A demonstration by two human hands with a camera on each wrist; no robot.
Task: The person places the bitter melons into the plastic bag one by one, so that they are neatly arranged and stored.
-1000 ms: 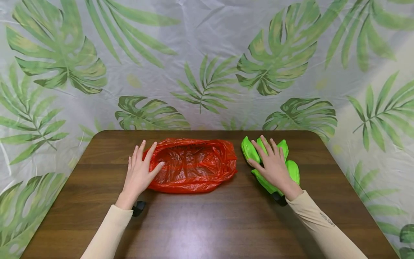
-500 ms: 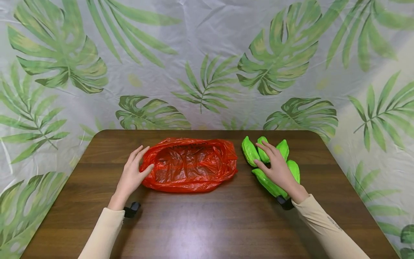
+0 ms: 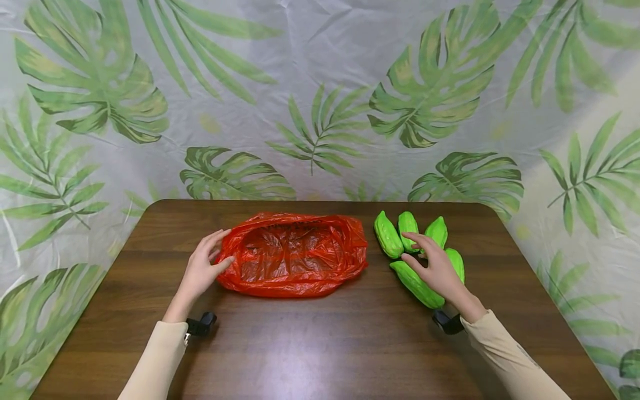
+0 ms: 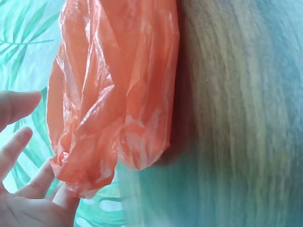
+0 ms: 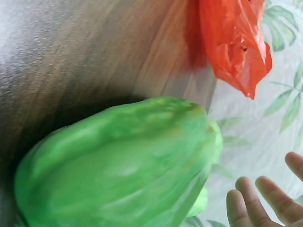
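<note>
A red plastic bag (image 3: pixel 287 288) lies on the table with its mouth spread open and facing up. My left hand (image 3: pixel 199 269) is at the bag's left end, fingers gently bent, thumb apart from them. In the left wrist view the crumpled end of the bag (image 4: pixel 90 109) overlaps some of the fingers (image 4: pixel 40 182). Over on the right lie several bright green, ridged, pod-shaped fruits (image 3: pixel 387 235), tapered at one end. My right hand (image 3: pixel 440 269) hovers over them, thumb and fingers apart, holding nothing. One large green fruit (image 5: pixel 113 165) fills the lower right wrist view, beside the hand (image 5: pixel 265 208).
The brown wooden table (image 3: pixel 310 344) has rounded far corners. A leaf-patterned cloth (image 3: pixel 320 111) hangs behind it. Black wrist straps show under the left wrist (image 3: pixel 201 324) and the right wrist (image 3: pixel 446 322).
My left hand has drawn back from over the bag's left part to its left end. My right hand has drawn back toward me and slightly right, uncovering more of the green fruits.
</note>
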